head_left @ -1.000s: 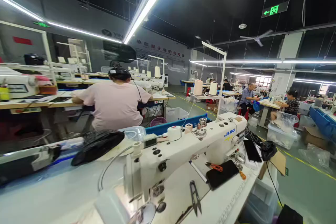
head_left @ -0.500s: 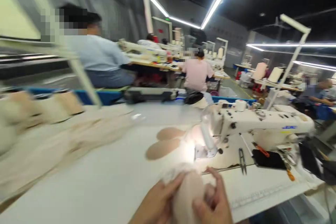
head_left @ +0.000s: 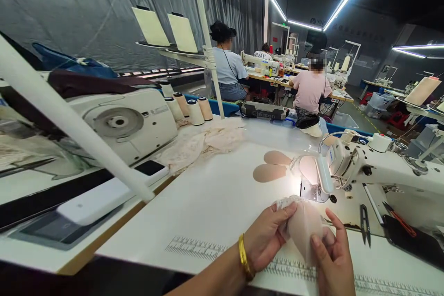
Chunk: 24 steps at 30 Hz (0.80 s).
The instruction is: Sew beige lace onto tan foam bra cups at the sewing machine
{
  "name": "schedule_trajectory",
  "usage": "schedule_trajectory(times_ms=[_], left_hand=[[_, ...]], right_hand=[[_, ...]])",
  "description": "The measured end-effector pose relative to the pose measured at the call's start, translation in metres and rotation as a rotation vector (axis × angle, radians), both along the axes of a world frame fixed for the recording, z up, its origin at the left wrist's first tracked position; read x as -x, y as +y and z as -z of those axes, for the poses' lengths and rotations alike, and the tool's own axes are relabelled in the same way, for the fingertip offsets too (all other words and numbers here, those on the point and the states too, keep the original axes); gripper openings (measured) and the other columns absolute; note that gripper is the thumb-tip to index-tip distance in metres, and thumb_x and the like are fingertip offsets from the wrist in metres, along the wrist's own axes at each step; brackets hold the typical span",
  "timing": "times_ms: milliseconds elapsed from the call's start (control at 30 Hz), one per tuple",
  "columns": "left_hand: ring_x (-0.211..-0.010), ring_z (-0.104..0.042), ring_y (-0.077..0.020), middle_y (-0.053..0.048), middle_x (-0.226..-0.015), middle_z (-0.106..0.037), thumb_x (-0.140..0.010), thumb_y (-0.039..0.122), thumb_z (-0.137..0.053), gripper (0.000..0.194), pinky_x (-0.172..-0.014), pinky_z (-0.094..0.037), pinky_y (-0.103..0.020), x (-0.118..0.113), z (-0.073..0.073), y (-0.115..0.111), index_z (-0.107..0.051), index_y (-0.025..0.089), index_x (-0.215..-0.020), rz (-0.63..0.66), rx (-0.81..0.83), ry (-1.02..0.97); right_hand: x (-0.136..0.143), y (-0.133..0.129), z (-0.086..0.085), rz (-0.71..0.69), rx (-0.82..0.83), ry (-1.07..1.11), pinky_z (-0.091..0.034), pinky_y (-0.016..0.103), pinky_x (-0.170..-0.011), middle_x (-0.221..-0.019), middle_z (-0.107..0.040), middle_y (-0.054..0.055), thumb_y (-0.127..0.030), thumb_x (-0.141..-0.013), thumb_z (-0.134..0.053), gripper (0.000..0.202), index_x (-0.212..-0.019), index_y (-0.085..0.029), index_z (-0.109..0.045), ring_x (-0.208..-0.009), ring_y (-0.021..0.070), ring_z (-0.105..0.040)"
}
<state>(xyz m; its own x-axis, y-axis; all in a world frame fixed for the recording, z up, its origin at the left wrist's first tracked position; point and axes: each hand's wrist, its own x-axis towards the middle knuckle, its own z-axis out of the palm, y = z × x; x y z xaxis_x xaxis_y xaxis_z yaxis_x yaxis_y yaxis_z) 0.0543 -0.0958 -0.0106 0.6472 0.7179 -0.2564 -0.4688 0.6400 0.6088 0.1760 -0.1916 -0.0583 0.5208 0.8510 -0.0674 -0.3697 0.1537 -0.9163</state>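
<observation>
Both hands hold a pale pink bra cup (head_left: 305,229) with white lace along its upper left edge, just in front of the sewing machine (head_left: 347,162). My left hand (head_left: 268,236), with a gold bangle at the wrist, pinches the lace side between thumb and fingers. On the cup's right side, my right hand (head_left: 331,249) grips with the thumb in front, its index finger raised. Under the lit machine head lies another pale pink piece (head_left: 308,169) with lace. Two beige oval pads (head_left: 270,172) rest on the table left of it.
Thread snips (head_left: 365,224), an orange-handled tool (head_left: 398,219) and a black phone-like slab (head_left: 416,240) lie right. Crumpled lace fabric (head_left: 194,145) and thread cones (head_left: 195,112) sit at the back left. A white stand pole (head_left: 79,125) crosses the left. Co-workers (head_left: 310,88) sit beyond.
The view has swung left, so the machine and both hands appear further right and a second machine shows at left. Both hands still hold the bra cup.
</observation>
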Motion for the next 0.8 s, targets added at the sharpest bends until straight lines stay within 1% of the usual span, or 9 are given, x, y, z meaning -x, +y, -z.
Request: schedule_trajectory(times_ms=[100, 200, 333, 533, 633, 667, 733, 767, 800], left_hand=[[-0.086, -0.067, -0.0207, -0.011, -0.089, -0.074, -0.069, 0.04, -0.094, 0.041, -0.084, -0.052, -0.027, 0.0, -0.002, 0.0, -0.078, 0.01, -0.093, 0.017, -0.019, -0.01], [-0.089, -0.068, -0.0228, -0.011, -0.09, -0.074, -0.068, 0.038, -0.094, 0.04, -0.087, -0.052, -0.029, 0.0, -0.006, -0.001, -0.078, 0.012, -0.094, 0.021, -0.028, -0.018], [-0.092, -0.068, -0.0232, -0.012, -0.097, -0.075, -0.068, 0.036, -0.093, 0.039, -0.088, -0.053, -0.029, 0.002, -0.012, -0.002, -0.078, 0.012, -0.095, 0.03, -0.009, -0.027], [-0.083, -0.067, -0.0209, -0.013, -0.093, -0.075, -0.067, 0.035, -0.093, 0.044, -0.08, -0.054, -0.029, -0.003, -0.013, -0.004, -0.076, 0.01, -0.1, 0.082, -0.077, 0.013], [-0.077, -0.067, -0.0207, -0.012, -0.088, -0.074, -0.068, 0.035, -0.092, 0.041, -0.076, -0.054, -0.029, -0.003, -0.02, -0.002, -0.075, 0.01, -0.096, 0.083, -0.115, 0.033], [-0.077, -0.067, -0.0219, -0.012, -0.087, -0.074, -0.072, 0.038, -0.089, 0.039, -0.076, -0.054, -0.031, -0.001, -0.025, -0.001, -0.075, 0.011, -0.095, 0.114, -0.14, 0.031], [-0.079, -0.069, -0.0259, -0.012, -0.086, -0.073, -0.077, 0.045, -0.083, 0.038, -0.077, -0.055, -0.036, 0.005, -0.037, 0.002, -0.075, 0.013, -0.096, 0.25, -0.235, 0.026], [-0.08, -0.069, -0.0276, -0.012, -0.086, -0.073, -0.078, 0.048, -0.081, 0.039, -0.077, -0.054, -0.038, 0.009, -0.043, 0.005, -0.075, 0.014, -0.098, 0.337, -0.324, 0.028], [-0.081, -0.069, -0.0284, -0.01, -0.085, -0.072, -0.078, 0.05, -0.081, 0.04, -0.077, -0.054, -0.039, 0.012, -0.048, 0.007, -0.075, 0.016, -0.098, 0.415, -0.458, 0.033]], right_hand=[[-0.001, 0.0, -0.002, -0.011, 0.004, 0.019, -0.055, 0.031, -0.074, -0.093, -0.072, 0.001, -0.049, -0.078, -0.085, 0.089, -0.15, -0.029, -0.037, -0.085, 0.0211, -0.069], [-0.001, -0.002, -0.002, 0.005, -0.003, 0.024, -0.053, 0.029, -0.078, -0.091, -0.071, 0.0, -0.047, -0.077, -0.086, 0.089, -0.15, -0.029, -0.038, -0.086, 0.0191, -0.068], [0.0, -0.004, 0.001, 0.028, -0.009, -0.037, -0.052, 0.028, -0.075, -0.085, -0.069, -0.002, -0.049, -0.079, -0.084, 0.087, -0.15, -0.027, -0.039, -0.077, 0.0165, -0.065], [0.002, -0.005, 0.001, 0.025, 0.003, -0.11, -0.049, 0.026, -0.068, -0.079, -0.067, -0.003, -0.051, -0.082, -0.08, 0.083, -0.149, -0.026, -0.039, -0.068, 0.0151, -0.06], [0.004, -0.007, 0.003, -0.033, -0.015, -0.11, -0.048, 0.027, -0.068, -0.078, -0.065, -0.004, -0.05, -0.082, -0.08, 0.088, -0.152, -0.028, -0.033, -0.069, 0.0162, -0.06], [0.003, -0.008, 0.003, -0.076, -0.025, -0.114, -0.048, 0.028, -0.069, -0.078, -0.064, -0.004, -0.05, -0.08, -0.081, 0.092, -0.154, -0.029, -0.03, -0.07, 0.017, -0.061], [-0.002, -0.012, 0.003, -0.169, -0.025, -0.159, -0.05, 0.032, -0.074, -0.08, -0.066, -0.003, -0.05, -0.079, -0.082, 0.097, -0.157, -0.031, -0.027, -0.075, 0.0194, -0.064], [-0.008, -0.013, 0.0, -0.199, -0.019, -0.219, -0.051, 0.034, -0.077, -0.084, -0.068, -0.001, -0.05, -0.078, -0.082, 0.096, -0.157, -0.031, -0.03, -0.079, 0.0212, -0.066], [-0.017, -0.012, -0.004, -0.207, -0.014, -0.309, -0.052, 0.037, -0.079, -0.089, -0.07, 0.001, -0.05, -0.078, -0.081, 0.09, -0.154, -0.03, -0.037, -0.084, 0.0233, -0.067]])
